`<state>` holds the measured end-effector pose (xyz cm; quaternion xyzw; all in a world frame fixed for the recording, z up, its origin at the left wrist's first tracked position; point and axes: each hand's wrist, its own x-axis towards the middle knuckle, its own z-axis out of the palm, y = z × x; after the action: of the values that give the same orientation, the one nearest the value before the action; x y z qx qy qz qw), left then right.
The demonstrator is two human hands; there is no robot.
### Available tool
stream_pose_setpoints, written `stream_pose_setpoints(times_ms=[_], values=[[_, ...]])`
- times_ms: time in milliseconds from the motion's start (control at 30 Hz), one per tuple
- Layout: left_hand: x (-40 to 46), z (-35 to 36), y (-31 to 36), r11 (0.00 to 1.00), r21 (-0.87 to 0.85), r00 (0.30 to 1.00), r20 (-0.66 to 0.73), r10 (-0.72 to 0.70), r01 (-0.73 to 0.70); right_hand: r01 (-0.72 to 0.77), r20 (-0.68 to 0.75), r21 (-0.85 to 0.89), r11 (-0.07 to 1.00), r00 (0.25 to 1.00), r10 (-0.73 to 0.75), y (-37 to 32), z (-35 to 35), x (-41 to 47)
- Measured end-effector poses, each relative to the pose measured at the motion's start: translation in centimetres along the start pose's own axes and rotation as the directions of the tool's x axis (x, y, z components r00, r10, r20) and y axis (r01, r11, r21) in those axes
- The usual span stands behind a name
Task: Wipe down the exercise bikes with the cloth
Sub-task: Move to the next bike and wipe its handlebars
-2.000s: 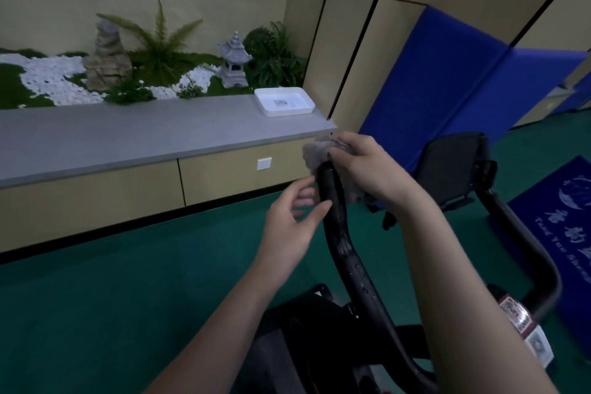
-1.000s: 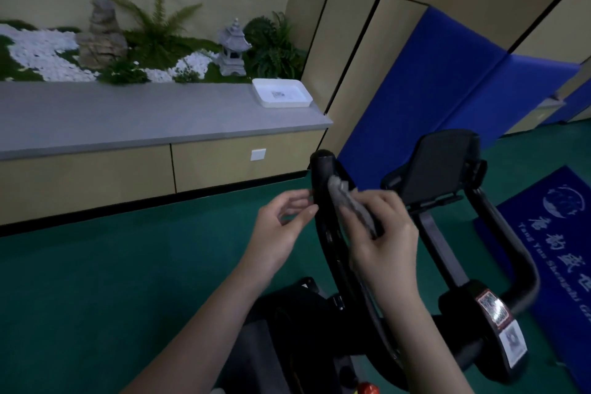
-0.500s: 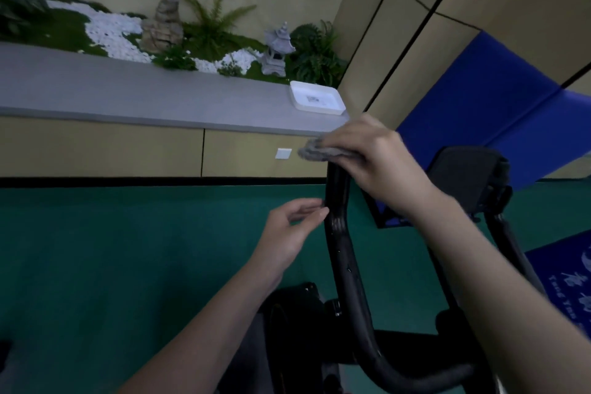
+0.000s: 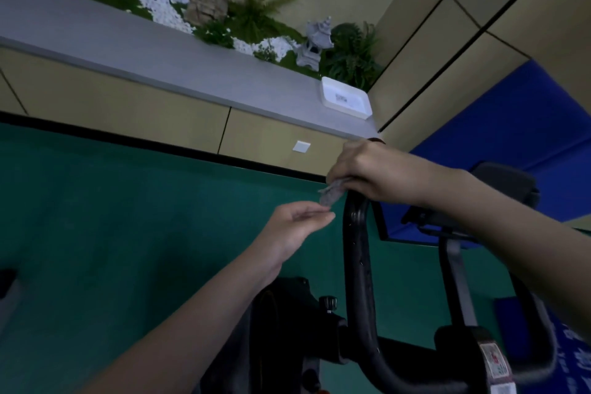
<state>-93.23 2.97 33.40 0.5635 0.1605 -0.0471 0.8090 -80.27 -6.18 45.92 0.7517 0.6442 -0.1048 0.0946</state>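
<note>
- The step in hand is judged to be the wiping of the bike's left handlebar (image 4: 358,253) — the cloth (image 4: 332,193) is held at the bar's top end.
- The cloth, a small grey wad, is pinched under the curled fingers of the right hand (image 4: 367,171); a corner hangs out just left of the bar tip.
- The left hand (image 4: 295,227) is held out beside the bar, apart from it, fingers nearly straight and relaxed; nothing is grasped, though the fingertips come very near the hanging corner of the cloth. Whether they touch it cannot be told.
- The next move is judged to call for the cloth to be wrapped round the bar and drawn down its curve toward the stem, with enough squeeze to keep contact all round; the left hand may be needed to steady the bar or spread the cloth.
- Small pale specks are seen along the bar, so it is judged not yet clean.
- The black console pad (image 4: 502,189) and the right bar are partly hidden by the right forearm.
- A sticker (image 4: 494,368) is seen on the hub at lower right — red and white, its print too blurred to read.
- White characters are seen on the blue mat (image 4: 572,358), cut off by the frame edge; not legible.
- A white tray (image 4: 347,102) lies on the grey ledge (image 4: 128,41); its label cannot be read.
</note>
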Motion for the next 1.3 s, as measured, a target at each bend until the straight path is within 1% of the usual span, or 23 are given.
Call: stream_pose_setpoints(times_ms=[133, 167, 233, 267, 300, 333, 367, 400, 433, 467, 500, 533, 600, 700, 733, 767, 800, 833, 900, 1033, 1100, 1200, 1300], values=[[-0.1, 1.2, 0.3, 1.000, 0.011, 0.998, 0.066, -0.016, 0.016, -0.041, -0.127, 0.022, 0.999, 0.991, 0.044, 0.4, -0.1, -0.3], [-0.1, 1.4, 0.3, 1.000, 0.005, 0.997, 0.068, -0.021, 0.021, -0.041, -0.114, 0.032, 0.999, 0.993, 0.044, 0.0, 0.2, -0.5], [-0.1, 1.5, 0.3, 0.999, -0.006, 0.998, 0.062, -0.032, 0.032, -0.059, -0.080, 0.115, 0.992, 0.994, 0.068, -0.8, 0.4, -1.0], [-0.1, 1.4, 0.4, 1.000, 0.004, 0.997, 0.064, -0.031, 0.031, -0.084, -0.108, 0.173, 0.981, 0.989, 0.104, -1.1, 0.1, -1.5], [0.0, 1.2, 0.5, 0.999, 0.022, 0.997, 0.070, -0.026, 0.024, -0.119, -0.184, 0.229, 0.966, 0.969, 0.164, -1.3, -0.4, -2.0], [0.1, 1.0, 0.6, 0.999, 0.037, 0.997, 0.075, -0.018, 0.016, -0.169, -0.298, 0.289, 0.942, 0.919, 0.257, -1.4, -0.8, -2.6], [0.2, 0.8, 0.8, 0.999, 0.043, 0.997, 0.076, -0.012, 0.009, -0.238, -0.424, 0.368, 0.899, 0.817, 0.390, -1.6, -1.2, -3.2], [0.3, 0.8, 1.0, 0.999, 0.044, 0.997, 0.074, -0.004, 0.000, -0.299, -0.525, 0.469, 0.831, 0.662, 0.535, -2.0, -1.3, -3.8], [0.5, 0.9, 1.2, 0.999, 0.042, 0.997, 0.072, 0.011, -0.014, -0.335, -0.581, 0.570, 0.750, 0.481, 0.656, -2.5, -1.1, -4.1], [0.6, 1.0, 1.4, 0.999, 0.038, 0.997, 0.068, 0.029, -0.032, -0.359, -0.600, 0.644, 0.675, 0.310, 0.737, -3.1, -0.7, -4.1], [0.8, 1.2, 1.6, 0.998, 0.037, 0.997, 0.061, 0.051, -0.053, -0.390, -0.600, 0.686, 0.614, 0.174, 0.781, -3.6, -0.1, -3.6], [1.0, 1.4, 1.8, 0.996, 0.042, 0.996, 0.052, 0.071, -0.073, -0.423, -0.594, 0.708, 0.565, 0.076, 0.801, -3.9, 0.5, -3.0], [1.3, 1.7, 2.0, 0.994, 0.047, 0.995, 0.037, 0.097, -0.098, -0.450, -0.581, 0.740, 0.501, -0.051, 0.812, -3.7, 1.8, -1.3], [1.5, 1.8, 2.2, 0.995, 0.007, 0.995, 0.034, 0.094, -0.095, -0.433, -0.499, 0.811, 0.394, -0.162, 0.851, -3.1, 2.6, 0.6], [1.5, 1.7, 2.3, 0.996, -0.007, 0.996, 0.031, 0.088, -0.088, -0.408, -0.435, 0.849, 0.335, -0.181, 0.882, -2.8, 2.8, 0.7], [1.6, 1.7, 2.3, 0.996, -0.019, 0.996, 0.032, 0.082, -0.082, -0.365, -0.344, 0.894, 0.261, -0.184, 0.921, -2.5, 3.1, 0.7], [1.7, 1.6, 2.3, 0.997, -0.027, 0.996, 0.038, 0.077, -0.076, -0.307, -0.241, 0.934, 0.181, -0.171, 0.955, -2.3, 3.3, 0.6], [1.9, 1.5, 2.3, 0.997, -0.021, 0.996, 0.049, 0.071, -0.070, -0.241, -0.153, 0.964, 0.116, -0.143, 0.978, -2.1, 3.6, 0.4], [2.2, 1.4, 2.3, 0.998, 0.001, 0.996, 0.069, 0.058, -0.059, -0.127, -0.054, 0.991, 0.045, -0.070, 0.996, -2.1, 4.2, 0.1], [2.5, 1.5, 2.3, 0.997, 0.029, 0.996, 0.049, 0.071, -0.073, 0.033, 0.059, 0.998, -0.061, 0.060, 0.996, -2.5, 4.2, -0.3], [2.4, 1.6, 2.1, 0.992, 0.062, 0.994, 0.022, 0.106, -0.107, 0.073, 0.089, 0.993, -0.098, 0.114, 0.990, -2.3, 4.1, -0.6], [2.1, 2.1, 1.9, 0.978, 0.141, 0.986, -0.031, 0.162, -0.156, 0.033, 0.118, 0.992, -0.124, 0.160, 0.980, -2.0, 4.4, -0.7], [2.0, 2.4, 1.8, 0.973, 0.153, 0.981, -0.064, 0.182, -0.171, 0.032, 0.181, 0.981, -0.191, 0.199, 0.963, -2.3, 5.1, -0.7]])
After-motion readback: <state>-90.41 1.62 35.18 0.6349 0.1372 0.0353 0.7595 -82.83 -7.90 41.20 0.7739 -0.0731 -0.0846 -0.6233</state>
